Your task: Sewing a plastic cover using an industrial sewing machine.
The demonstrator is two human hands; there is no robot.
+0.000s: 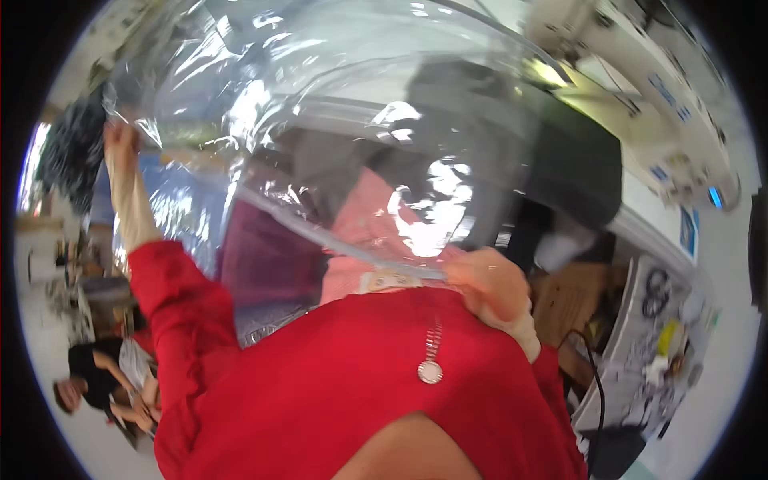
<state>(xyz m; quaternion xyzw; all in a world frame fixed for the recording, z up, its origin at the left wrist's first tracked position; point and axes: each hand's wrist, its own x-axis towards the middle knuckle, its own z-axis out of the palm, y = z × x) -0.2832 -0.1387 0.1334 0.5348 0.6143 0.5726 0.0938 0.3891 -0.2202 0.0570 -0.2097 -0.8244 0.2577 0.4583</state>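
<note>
A large, shiny clear plastic sheet [320, 100] spreads across the space before me, with strong glare on its folds. At the far left my raised left hand [122, 148] pinches its edge, fingers closed. Close to my chest, my right hand [490, 286] is closed on the near edge of the sheet; it is blurred and its fingertips are partly hidden. A pale edge of the plastic runs between the hands. Through the plastic show a pink cloth [364, 212], dark grey cloth and a purple piece.
A white sewing machine [652, 104] stands on a table at the upper right. Below it, a white surface [640, 368] carries small items, with a black cable [600, 392] beside it. At the lower left, a person in black [100, 372] sits. A dark fluffy bundle [72, 148] is near my left hand.
</note>
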